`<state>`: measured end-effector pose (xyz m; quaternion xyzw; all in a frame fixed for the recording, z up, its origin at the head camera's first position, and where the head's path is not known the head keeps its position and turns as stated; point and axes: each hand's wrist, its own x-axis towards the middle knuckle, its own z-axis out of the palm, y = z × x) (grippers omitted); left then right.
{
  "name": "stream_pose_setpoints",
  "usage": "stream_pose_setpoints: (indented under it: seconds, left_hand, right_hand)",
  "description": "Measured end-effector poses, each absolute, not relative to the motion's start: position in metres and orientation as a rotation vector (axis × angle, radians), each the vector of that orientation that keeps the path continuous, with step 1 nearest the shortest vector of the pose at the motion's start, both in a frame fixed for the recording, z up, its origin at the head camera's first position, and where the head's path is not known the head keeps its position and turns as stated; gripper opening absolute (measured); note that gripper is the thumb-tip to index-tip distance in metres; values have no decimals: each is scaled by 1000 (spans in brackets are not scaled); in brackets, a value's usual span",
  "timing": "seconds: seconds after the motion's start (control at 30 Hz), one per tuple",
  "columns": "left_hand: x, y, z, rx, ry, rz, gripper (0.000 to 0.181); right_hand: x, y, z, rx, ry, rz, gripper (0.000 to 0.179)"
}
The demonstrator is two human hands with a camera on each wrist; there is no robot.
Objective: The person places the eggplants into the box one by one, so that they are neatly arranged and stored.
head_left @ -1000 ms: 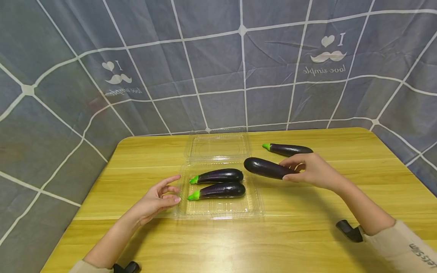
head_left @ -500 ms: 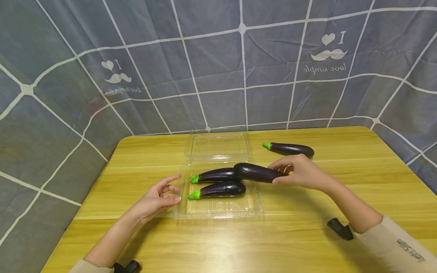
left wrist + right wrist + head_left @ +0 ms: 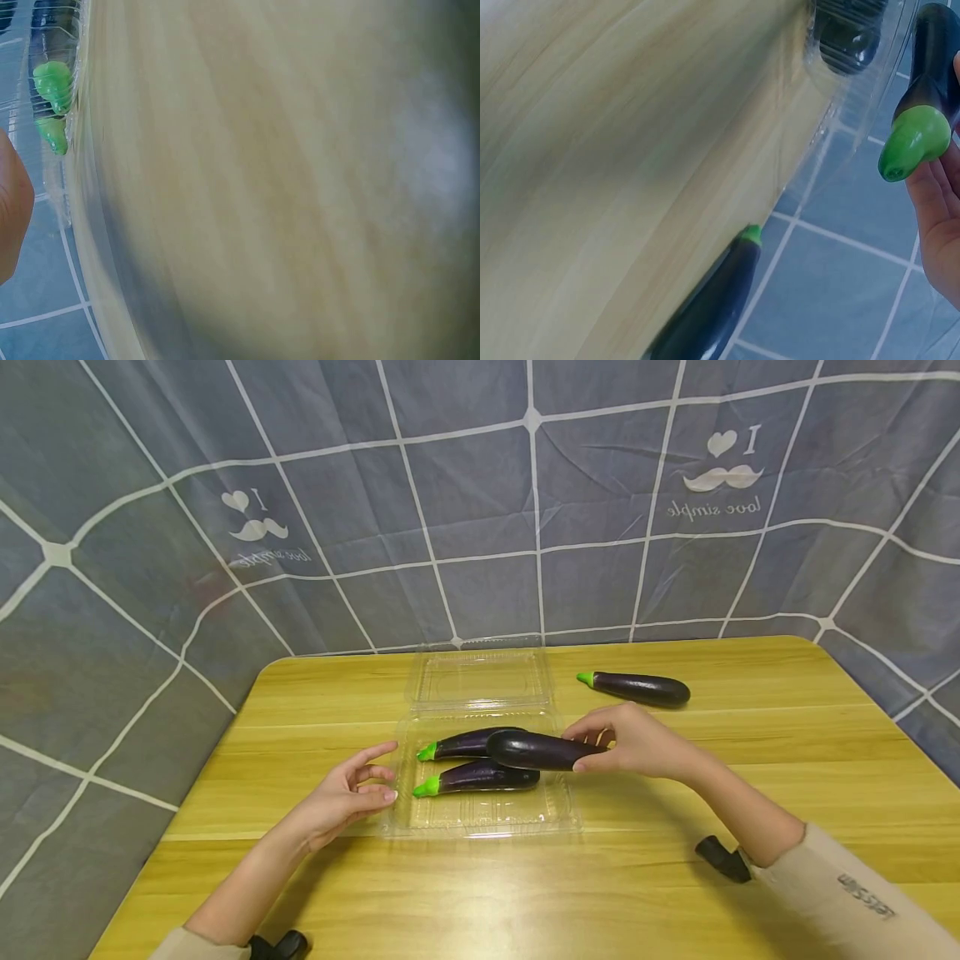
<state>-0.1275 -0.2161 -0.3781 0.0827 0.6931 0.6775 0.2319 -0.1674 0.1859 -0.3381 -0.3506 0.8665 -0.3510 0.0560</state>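
In the head view my right hand (image 3: 630, 739) grips an eggplant (image 3: 536, 750) near its stem end, the rounded end pointing left over the clear plastic box (image 3: 480, 818). Its green stem (image 3: 915, 142) shows beside the fingers in the right wrist view. Two more eggplants lie side by side in the box, a rear eggplant (image 3: 465, 743) and a front eggplant (image 3: 472, 777), green stems to the left; the held one partly covers both. My left hand (image 3: 341, 797) is at the box's left edge, fingers relaxed and holding nothing.
Behind the box its clear lid (image 3: 480, 681) lies folded back, open. Another eggplant (image 3: 641, 689) rests on the wooden table (image 3: 480, 893) at the back right. A grey tile-patterned curtain (image 3: 480, 510) hangs behind the table.
My right hand has carried the held eggplant leftward and slightly down, from the box's right edge to over the two eggplants inside. The left hand has stayed in place.
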Motion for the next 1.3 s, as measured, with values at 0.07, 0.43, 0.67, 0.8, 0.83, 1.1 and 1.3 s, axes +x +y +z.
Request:
stream_pose_setpoints:
  seconds: [0.07, 0.43, 0.67, 0.8, 0.83, 1.1, 1.3]
  left_hand:
    - [-128, -216, -378, 227, 1906, 1861, 76]
    - [-127, -216, -377, 234, 1903, 1864, 76]
    - [-127, -216, -379, 228, 1914, 1853, 75]
    - [-127, -215, -378, 229, 1910, 1858, 75]
    - [-127, -215, -378, 227, 1910, 1859, 75]
    - [-126, -215, -376, 210, 1917, 1856, 76]
    - [-126, -215, -376, 195, 1927, 1853, 76]
  right_hand:
    - [-167, 183, -338, -1066, 2611, -1073, 34]
    - [-167, 162, -340, -1173, 2548, -1028, 30]
    - [-166, 152, -338, -1243, 2540, -970, 29]
    - [-166, 146, -337, -1254, 2532, -941, 29]
    - [-167, 144, -337, -1260, 2533, -933, 29]
    - [-167, 133, -336, -1315, 2522, -901, 28]
    - [-165, 128, -337, -1333, 2501, -898, 28]
